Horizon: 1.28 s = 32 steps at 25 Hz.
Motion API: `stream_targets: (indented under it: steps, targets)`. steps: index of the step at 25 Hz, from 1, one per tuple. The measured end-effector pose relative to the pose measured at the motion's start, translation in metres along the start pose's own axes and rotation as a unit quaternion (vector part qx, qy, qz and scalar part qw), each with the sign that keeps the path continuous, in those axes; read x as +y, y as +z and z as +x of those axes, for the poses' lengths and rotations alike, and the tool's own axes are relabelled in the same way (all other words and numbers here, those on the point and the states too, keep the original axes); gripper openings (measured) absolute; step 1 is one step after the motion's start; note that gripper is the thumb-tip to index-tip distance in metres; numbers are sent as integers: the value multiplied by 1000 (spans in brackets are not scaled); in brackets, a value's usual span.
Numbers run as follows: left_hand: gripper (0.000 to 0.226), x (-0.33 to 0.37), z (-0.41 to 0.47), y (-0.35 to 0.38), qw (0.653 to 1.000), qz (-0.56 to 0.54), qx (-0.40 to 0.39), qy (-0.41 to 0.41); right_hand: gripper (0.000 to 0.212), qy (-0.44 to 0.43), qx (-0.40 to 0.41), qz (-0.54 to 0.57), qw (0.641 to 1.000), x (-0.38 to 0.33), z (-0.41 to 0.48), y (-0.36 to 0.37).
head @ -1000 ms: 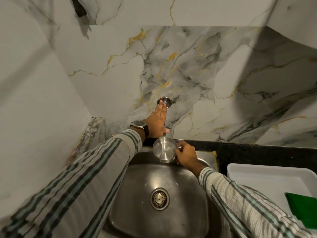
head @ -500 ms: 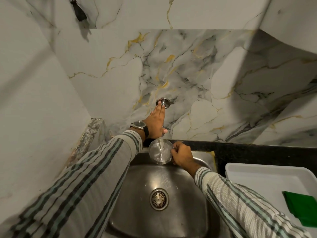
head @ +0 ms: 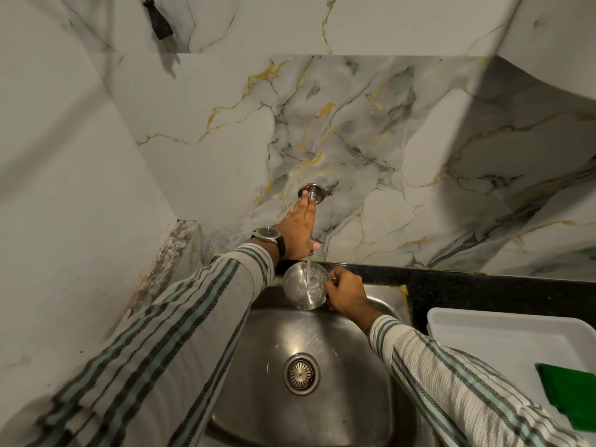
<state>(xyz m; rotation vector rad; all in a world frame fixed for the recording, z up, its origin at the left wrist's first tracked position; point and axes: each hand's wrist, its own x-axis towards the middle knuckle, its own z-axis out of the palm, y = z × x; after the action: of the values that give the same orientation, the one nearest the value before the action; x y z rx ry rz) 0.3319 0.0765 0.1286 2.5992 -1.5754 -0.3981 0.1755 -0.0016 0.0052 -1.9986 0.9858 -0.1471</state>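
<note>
A small steel cup (head: 304,285) is held over the back of the steel sink (head: 309,382). My right hand (head: 345,293) grips its right rim. A stream of water (head: 308,272) falls from the tap into the cup. My left hand (head: 298,232), with a watch on the wrist, lies flat over the tap with straight fingers. Its fingertips reach the round wall flange (head: 312,193). The tap body is hidden under that hand.
A white plastic tray (head: 503,337) stands on the black counter (head: 467,285) right of the sink, with a green cloth (head: 567,391) in it. The sink drain (head: 302,373) sits mid-basin. A marble wall rises behind, a plain wall on the left. A black plug (head: 158,19) hangs top left.
Water now runs into the cup in a full stream. The cup and my right hand have shifted slightly left under the tap. My left hand stays on the tap.
</note>
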Motion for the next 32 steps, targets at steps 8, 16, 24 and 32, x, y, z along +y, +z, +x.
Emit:
stream_targets:
  steps: [8,16,24,32]
  targets:
    - [112,1,-1,-1,1000,-2,3,2,11,15,1,-5,1000,0,0,0]
    - [107,18,-8,4,997,-39,52,-35,10,23,8,8,1000,-1,1,1]
    - [107,14,-1,18,994,-56,92,-33,10,16,107,-21,994,32,-20,-19]
    - [109,11,0,20,994,-57,93,-29,16,-1,105,-18,994,37,-54,-6]
